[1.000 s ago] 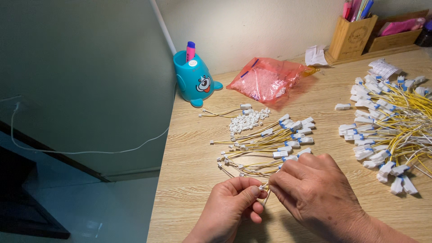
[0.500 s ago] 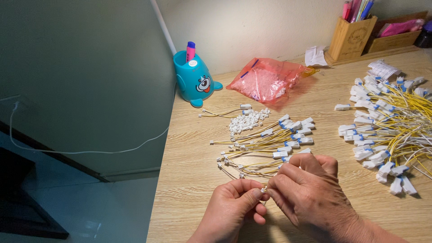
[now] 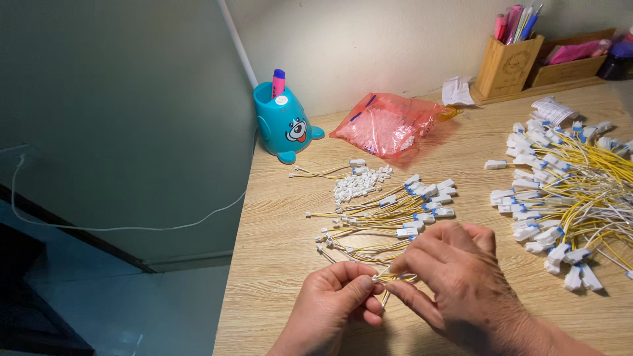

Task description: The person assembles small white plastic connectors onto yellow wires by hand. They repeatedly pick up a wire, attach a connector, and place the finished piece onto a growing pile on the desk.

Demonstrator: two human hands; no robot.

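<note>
My left hand (image 3: 333,303) and my right hand (image 3: 455,280) meet near the table's front edge, fingertips pinched together on a thin yellow wire with a small white connector (image 3: 377,278). Just beyond them lies a fan of yellow wires with white and blue end plugs (image 3: 395,214). A small heap of loose white connectors (image 3: 356,184) sits behind that fan. A much larger pile of the same yellow wires (image 3: 567,191) spreads over the right side of the wooden table (image 3: 277,244).
A teal bear-shaped pen holder (image 3: 285,125) stands at the back left corner. A pink plastic bag of small white parts (image 3: 389,125) lies beside it. A wooden pen box (image 3: 508,62) and tray stand against the wall. The table's left edge drops off to the floor.
Both hands have stayed at the front edge. The fingers have shifted slightly on the wire and connector, the right hand's fingers spreading a little more over the left.
</note>
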